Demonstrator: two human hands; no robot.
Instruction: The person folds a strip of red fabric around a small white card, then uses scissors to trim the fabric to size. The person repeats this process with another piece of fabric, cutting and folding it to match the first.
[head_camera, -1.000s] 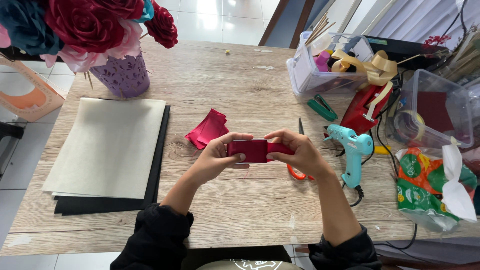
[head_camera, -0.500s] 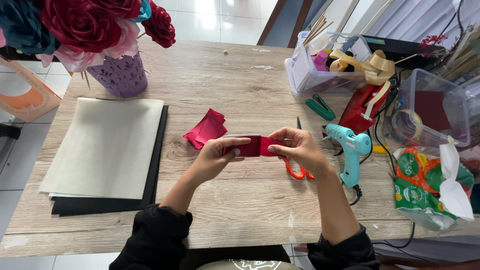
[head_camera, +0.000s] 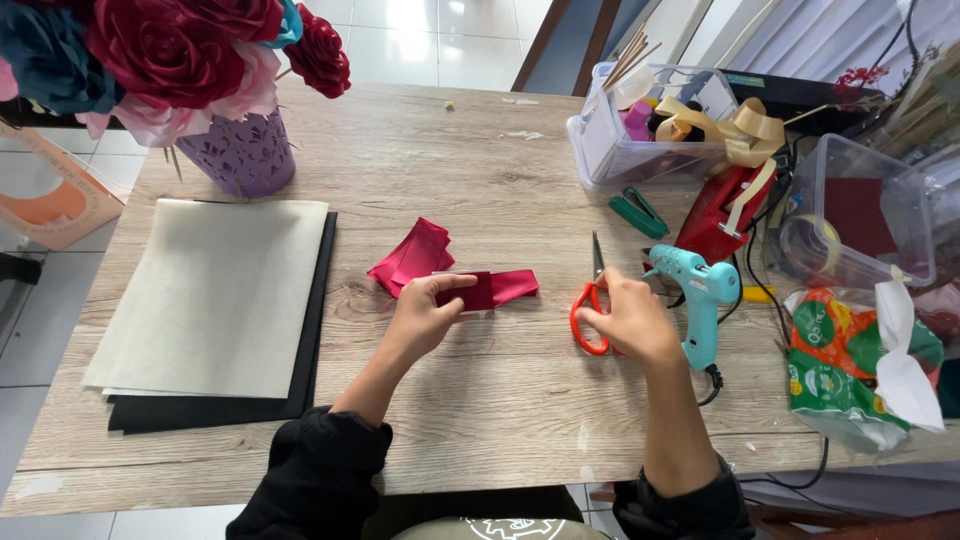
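One pair of orange-handled scissors (head_camera: 592, 308), one turquoise glue gun (head_camera: 700, 300) and one lilac cut-out vase (head_camera: 243, 155) at ten o'clock; two clear plastic tubs (head_camera: 640, 140), at one and two o'clock; two hands (head_camera: 425, 315).

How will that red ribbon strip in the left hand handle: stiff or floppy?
Likely floppy: the red ribbon strip bends past the left hand. Probably very light, since it looks thin. Possibly slippery, given its satin-like look, though hard to tell.

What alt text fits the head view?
On a wooden table, the left hand holds a folded dark red ribbon strip while the right hand grips orange-handled scissors beside a turquoise glue gun.
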